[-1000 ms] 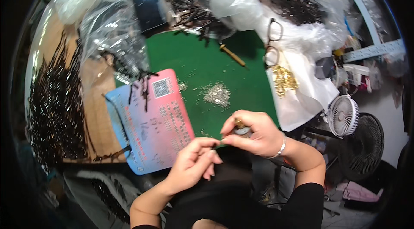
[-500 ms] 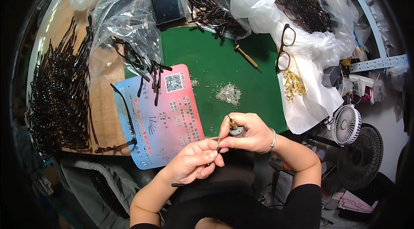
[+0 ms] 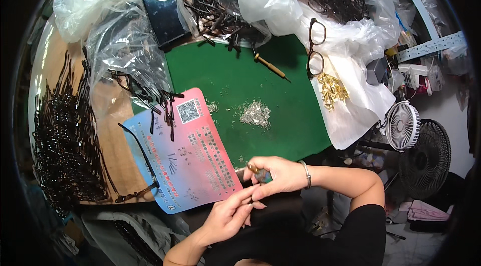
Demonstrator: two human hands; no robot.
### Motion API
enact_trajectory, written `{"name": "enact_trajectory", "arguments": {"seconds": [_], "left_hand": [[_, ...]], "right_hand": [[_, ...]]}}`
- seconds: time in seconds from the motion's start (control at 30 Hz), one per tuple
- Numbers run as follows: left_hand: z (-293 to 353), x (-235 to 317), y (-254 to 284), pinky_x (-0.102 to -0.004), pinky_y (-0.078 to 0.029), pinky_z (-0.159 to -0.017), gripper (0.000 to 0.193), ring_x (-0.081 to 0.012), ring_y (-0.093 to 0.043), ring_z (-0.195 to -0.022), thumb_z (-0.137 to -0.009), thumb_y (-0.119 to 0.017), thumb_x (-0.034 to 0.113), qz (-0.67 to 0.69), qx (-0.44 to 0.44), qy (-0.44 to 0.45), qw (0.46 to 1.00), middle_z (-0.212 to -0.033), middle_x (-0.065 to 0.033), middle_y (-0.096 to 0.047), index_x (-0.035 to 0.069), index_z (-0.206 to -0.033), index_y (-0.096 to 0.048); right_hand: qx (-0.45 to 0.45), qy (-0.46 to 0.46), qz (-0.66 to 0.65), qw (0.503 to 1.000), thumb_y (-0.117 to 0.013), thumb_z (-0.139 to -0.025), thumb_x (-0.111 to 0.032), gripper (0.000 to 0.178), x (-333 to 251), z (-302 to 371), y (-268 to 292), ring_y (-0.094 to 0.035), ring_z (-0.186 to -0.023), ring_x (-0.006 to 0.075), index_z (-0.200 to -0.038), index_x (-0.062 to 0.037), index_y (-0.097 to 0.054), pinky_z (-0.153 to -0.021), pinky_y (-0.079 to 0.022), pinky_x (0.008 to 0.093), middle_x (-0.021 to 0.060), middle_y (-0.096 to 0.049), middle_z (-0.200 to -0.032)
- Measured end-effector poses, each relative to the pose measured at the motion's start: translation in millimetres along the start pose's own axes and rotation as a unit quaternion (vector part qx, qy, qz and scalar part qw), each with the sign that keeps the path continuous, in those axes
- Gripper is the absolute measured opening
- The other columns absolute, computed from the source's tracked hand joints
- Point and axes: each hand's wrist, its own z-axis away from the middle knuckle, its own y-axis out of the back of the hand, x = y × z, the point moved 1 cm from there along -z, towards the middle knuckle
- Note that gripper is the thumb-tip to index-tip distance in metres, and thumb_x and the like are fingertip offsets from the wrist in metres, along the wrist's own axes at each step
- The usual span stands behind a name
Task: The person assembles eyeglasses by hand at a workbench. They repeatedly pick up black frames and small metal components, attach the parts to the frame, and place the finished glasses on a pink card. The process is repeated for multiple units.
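My right hand (image 3: 278, 175) is closed around a small tool with a brass-coloured tip (image 3: 252, 169), just off the near edge of the green mat (image 3: 235, 80). My left hand (image 3: 231, 214) sits below it, fingertips pinched together against the right hand's fingers; what they pinch is too small to tell. A small heap of tiny silver parts (image 3: 255, 113) lies on the mat beyond my hands. A pink and blue printed card (image 3: 193, 158) lies to the left of my hands.
Dark spectacle arms are heaped at the left (image 3: 62, 136) and in clear plastic bags (image 3: 220, 13) at the back. A pair of dark glasses (image 3: 315, 48), gold-coloured parts (image 3: 331, 89), a wooden-handled tool (image 3: 269, 65), a dark phone (image 3: 163, 13) and two fans (image 3: 403, 125) are around.
My hands have come closer together and lower in the picture, left fingertips now meeting the right hand. The view has shifted so the table sits higher.
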Motion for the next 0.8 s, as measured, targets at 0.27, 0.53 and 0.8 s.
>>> {"name": "enact_trajectory", "arguments": {"seconds": [0.27, 0.53, 0.8], "left_hand": [[-11.3, -3.5, 7.5, -0.0189, -0.046, -0.051, 0.027, -0.0075, -0.057, -0.059, -0.092, -0.041, -0.001, -0.123, 0.121, -0.028, 0.985, -0.090, -0.0092, -0.064, -0.002, -0.118, -0.050], [-45.1, -14.2, 13.5, -0.0217, -0.048, -0.048, 0.026, -0.0081, -0.057, -0.054, -0.090, -0.043, -0.005, -0.185, 0.210, -0.089, 0.956, -0.086, -0.0088, -0.063, -0.003, -0.114, -0.050], [-42.5, -21.3, 15.9, -0.0207, -0.049, -0.046, 0.028, -0.0084, -0.055, -0.052, -0.092, -0.039, -0.003, -0.146, 0.206, -0.087, 0.964, -0.088, -0.0087, -0.060, -0.004, -0.120, -0.043]], "right_hand": [[0.189, -0.021, 0.242, 0.951, -0.063, -0.083, -0.028, 0.053, -0.8, 29.8, 7.0, -0.054, -0.099, 0.0285, -0.120, 0.0000, -0.038, -0.084, -0.045, 0.0367, 0.0188, -0.046, -0.110], [0.329, 0.071, 0.554, 0.762, -0.064, -0.077, -0.011, 0.039, 0.8, 29.2, 19.4, -0.058, -0.065, 0.0214, -0.115, -0.0095, -0.056, -0.051, -0.050, 0.0301, 0.0099, -0.048, -0.088], [0.332, 0.085, 0.553, 0.760, -0.064, -0.073, -0.009, 0.041, 5.0, 24.5, 22.5, -0.057, -0.059, 0.0195, -0.113, -0.0097, -0.056, -0.048, -0.049, 0.0302, 0.0093, -0.047, -0.086]]}}
